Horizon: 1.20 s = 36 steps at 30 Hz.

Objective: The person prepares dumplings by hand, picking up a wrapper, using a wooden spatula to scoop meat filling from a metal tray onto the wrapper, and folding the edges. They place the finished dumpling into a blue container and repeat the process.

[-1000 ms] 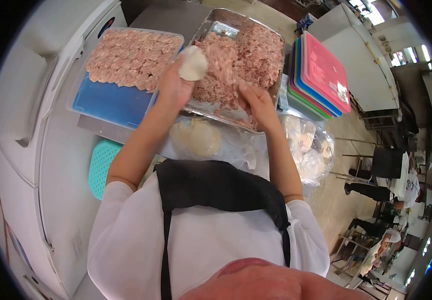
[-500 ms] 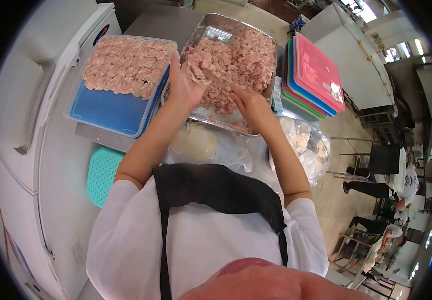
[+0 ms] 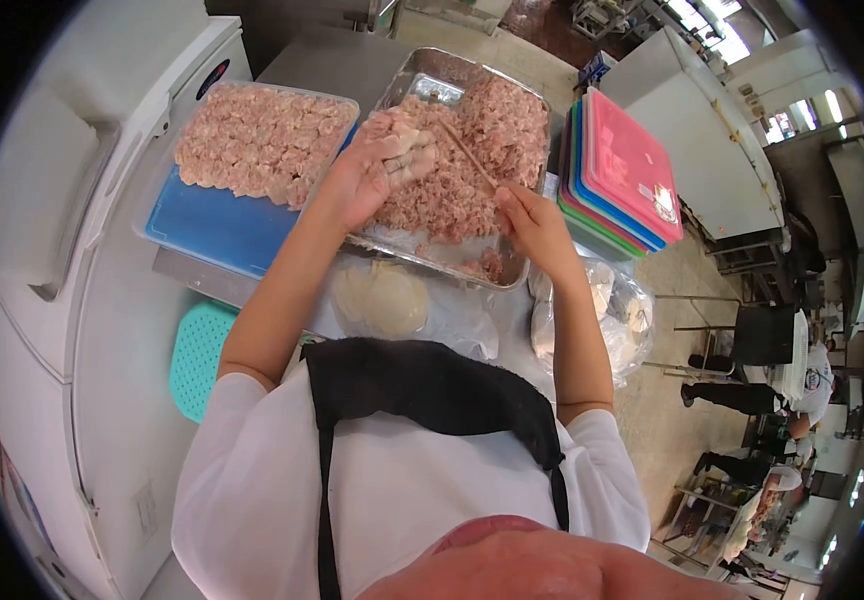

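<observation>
My left hand (image 3: 360,185) has its fingers curled round a pale, meat-filled wrapper (image 3: 388,137) over the left side of a metal tray (image 3: 435,262). The tray holds a large mound of minced meat (image 3: 505,125). A thin flat stick (image 3: 469,155) is pinched in my right hand (image 3: 537,228) at the tray's near right side, its tip over the meat. Left of the tray, rows of small filled pieces (image 3: 262,140) cover the far part of a blue-bottomed container (image 3: 214,225). Round pale wrappers (image 3: 384,300) lie in front of the tray.
Stacked coloured lids (image 3: 627,170) are right of the tray, with a plastic bag of pale pieces (image 3: 607,315) nearer me. A teal perforated basket (image 3: 200,360) is at the lower left, beside a white appliance (image 3: 122,300). Other people (image 3: 817,385) are at the far right.
My left fingers have closed round the wrapper. My right hand has moved right and slightly nearer me, drawing the stick away from the wrapper. The view has shifted slightly.
</observation>
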Each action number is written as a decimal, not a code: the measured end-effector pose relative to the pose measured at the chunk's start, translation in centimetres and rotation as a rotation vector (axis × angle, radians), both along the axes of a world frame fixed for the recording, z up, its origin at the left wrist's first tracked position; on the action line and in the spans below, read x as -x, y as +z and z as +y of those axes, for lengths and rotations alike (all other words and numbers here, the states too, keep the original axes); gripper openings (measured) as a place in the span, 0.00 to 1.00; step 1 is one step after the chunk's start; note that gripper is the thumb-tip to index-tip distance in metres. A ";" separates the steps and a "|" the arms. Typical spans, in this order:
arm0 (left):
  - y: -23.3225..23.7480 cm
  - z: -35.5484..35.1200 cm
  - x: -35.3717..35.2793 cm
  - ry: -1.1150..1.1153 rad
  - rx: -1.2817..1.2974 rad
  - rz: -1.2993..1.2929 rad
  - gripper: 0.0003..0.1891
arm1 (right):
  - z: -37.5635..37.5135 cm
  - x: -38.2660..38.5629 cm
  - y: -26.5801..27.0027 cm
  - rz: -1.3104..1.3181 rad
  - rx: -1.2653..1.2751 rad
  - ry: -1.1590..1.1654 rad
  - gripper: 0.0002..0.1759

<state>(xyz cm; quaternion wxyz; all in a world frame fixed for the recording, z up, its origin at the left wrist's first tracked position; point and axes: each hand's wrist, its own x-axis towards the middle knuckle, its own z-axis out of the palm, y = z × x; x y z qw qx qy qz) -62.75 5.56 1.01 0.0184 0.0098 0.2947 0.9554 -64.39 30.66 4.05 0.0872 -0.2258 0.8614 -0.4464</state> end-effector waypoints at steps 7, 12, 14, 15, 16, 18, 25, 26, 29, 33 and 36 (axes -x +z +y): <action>2.0 -1.0 -1.1 0.082 1.075 0.504 0.28 | 0.7 -1.8 2.8 -0.336 0.042 0.141 0.19; 0.7 -2.3 0.3 -0.156 1.294 0.752 0.26 | 0.1 -2.7 1.2 -0.237 0.021 0.210 0.19; 0.0 -2.7 0.9 -0.181 1.372 0.927 0.25 | 0.1 -2.3 -0.1 -0.251 0.018 0.245 0.20; -0.4 -2.6 1.0 -0.209 1.408 0.894 0.25 | 0.3 -2.0 -1.1 -0.218 0.010 0.253 0.20; -0.8 -2.5 1.1 -0.236 1.445 0.860 0.25 | 0.5 -1.4 -2.4 -0.186 0.001 0.261 0.20; -1.7 -2.4 1.3 -0.246 1.492 0.741 0.25 | 1.1 0.3 -4.5 -0.009 -0.030 0.271 0.20; -6.6 -1.8 3.2 -0.086 1.453 0.216 0.28 | -1.3 -2.2 -4.1 0.600 -0.383 0.008 0.17; -6.8 -1.6 3.1 -0.083 1.474 0.167 0.28 | -1.6 -2.5 -4.9 0.585 -0.389 0.018 0.16; -6.0 -1.4 2.9 -0.141 1.609 0.025 0.31 | 1.6 1.4 -10.3 0.476 -0.659 0.006 0.16; -0.6 -1.7 -0.3 -0.158 1.444 0.271 0.39 | 4.3 2.0 -7.9 0.318 -0.597 -0.041 0.16; 1.5 -2.4 -0.9 -0.126 1.452 0.451 0.44 | 3.9 -0.1 -2.2 0.043 -0.264 -0.126 0.20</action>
